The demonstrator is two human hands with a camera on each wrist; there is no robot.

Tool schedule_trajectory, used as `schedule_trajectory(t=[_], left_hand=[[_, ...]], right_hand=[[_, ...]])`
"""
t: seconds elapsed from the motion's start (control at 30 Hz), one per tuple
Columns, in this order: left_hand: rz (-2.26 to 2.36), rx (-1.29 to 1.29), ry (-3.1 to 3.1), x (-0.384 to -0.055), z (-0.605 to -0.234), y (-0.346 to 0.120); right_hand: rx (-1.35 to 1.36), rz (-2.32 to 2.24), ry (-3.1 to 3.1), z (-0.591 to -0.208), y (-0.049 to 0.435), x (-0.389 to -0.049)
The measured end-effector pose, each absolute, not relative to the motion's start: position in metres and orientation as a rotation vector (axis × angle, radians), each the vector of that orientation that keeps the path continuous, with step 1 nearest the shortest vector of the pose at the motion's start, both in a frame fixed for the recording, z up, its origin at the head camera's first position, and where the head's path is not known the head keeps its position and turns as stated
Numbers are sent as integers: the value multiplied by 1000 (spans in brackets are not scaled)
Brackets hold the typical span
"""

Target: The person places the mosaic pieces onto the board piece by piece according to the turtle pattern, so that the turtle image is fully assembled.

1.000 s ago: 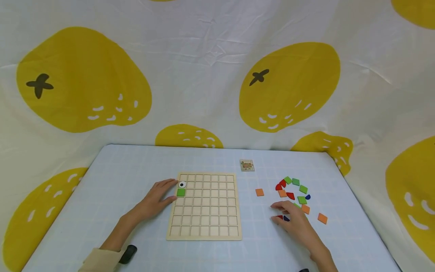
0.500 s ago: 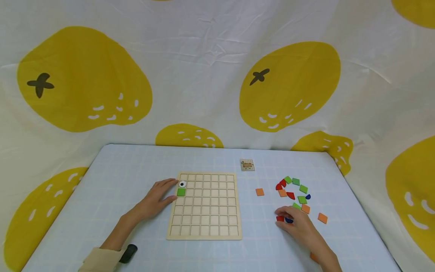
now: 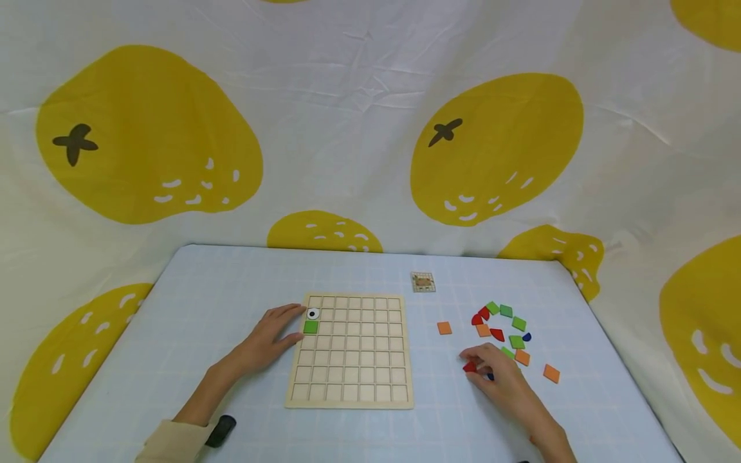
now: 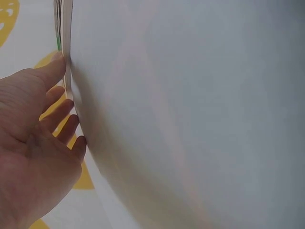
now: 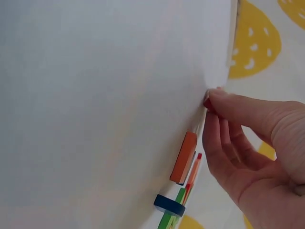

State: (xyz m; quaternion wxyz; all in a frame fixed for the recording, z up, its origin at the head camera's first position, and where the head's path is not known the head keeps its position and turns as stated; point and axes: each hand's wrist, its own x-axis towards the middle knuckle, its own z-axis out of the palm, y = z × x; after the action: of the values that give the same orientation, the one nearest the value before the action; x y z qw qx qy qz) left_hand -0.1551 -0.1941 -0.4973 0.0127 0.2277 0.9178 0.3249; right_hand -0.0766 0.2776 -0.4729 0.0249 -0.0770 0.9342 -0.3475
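My right hand (image 3: 499,376) pinches a red curved-edge tile (image 3: 469,366) between thumb and fingertips, low over the table. In the right wrist view the red tile (image 5: 207,101) shows as a small dark-red edge at the thumb tip. Partly under the palm lies a dark blue piece (image 3: 490,377). On the left, my left hand (image 3: 264,341) rests its fingertips and thumb against the left edge of the wooden grid board (image 3: 359,357). The board's left column bears a white tile with a black dot (image 3: 312,314) and, just below it, a green square tile (image 3: 311,327).
Beyond the right hand lie several loose green tiles (image 3: 517,342), red ones (image 3: 497,334) and orange ones (image 3: 552,373). A single orange square (image 3: 444,328) sits nearer the board. A small picture card (image 3: 423,281) lies toward the back. A patterned cloth (image 3: 336,141) hangs behind the table.
My right hand first drew back slightly right, then moved left, now with the red tile pinched between its fingertips. My left hand stays at the board's edge.
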Motion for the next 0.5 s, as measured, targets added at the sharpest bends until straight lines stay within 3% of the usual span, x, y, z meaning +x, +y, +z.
schedule_trajectory(t=[0.3,0.5], left_hand=[[1012,728,2864,-155,-499,-194],[1016,710,2858,-155,-498,-194]], right_hand=[[-69,-1111,2887,-472,260,-92],[-136,-1139,2939,-471,249,-101]])
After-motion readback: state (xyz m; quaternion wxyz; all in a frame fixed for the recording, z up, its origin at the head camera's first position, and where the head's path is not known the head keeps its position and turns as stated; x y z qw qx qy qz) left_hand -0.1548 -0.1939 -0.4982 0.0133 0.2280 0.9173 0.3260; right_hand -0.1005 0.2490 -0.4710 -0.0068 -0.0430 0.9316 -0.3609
